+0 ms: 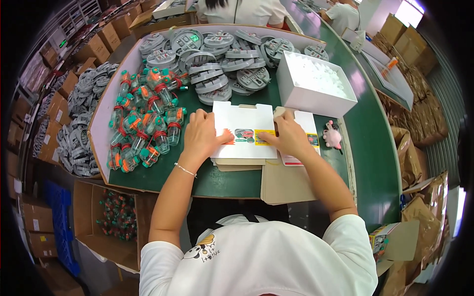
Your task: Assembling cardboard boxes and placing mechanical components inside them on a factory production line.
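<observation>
A flat white carton (243,118) with a printed colour strip lies on the table before me, a notch in its far edge. My left hand (201,136) grips its left edge, thumb over the print. From the other side my right hand (291,135) holds the right edge, its thumb also on top. The fingers under the carton are partly hidden. Beneath and to the right, more flat cartons are stacked, brown side up (286,183). Another white printed carton (307,123) shows partly behind my right hand.
Grey round plastic parts (212,81) pile up at the back. Clear small bottles with orange-green tops (143,116) heap at left. A white box (316,96) of small white pieces stands at back right, near a pink toy (332,135). A co-worker (242,11) sits opposite.
</observation>
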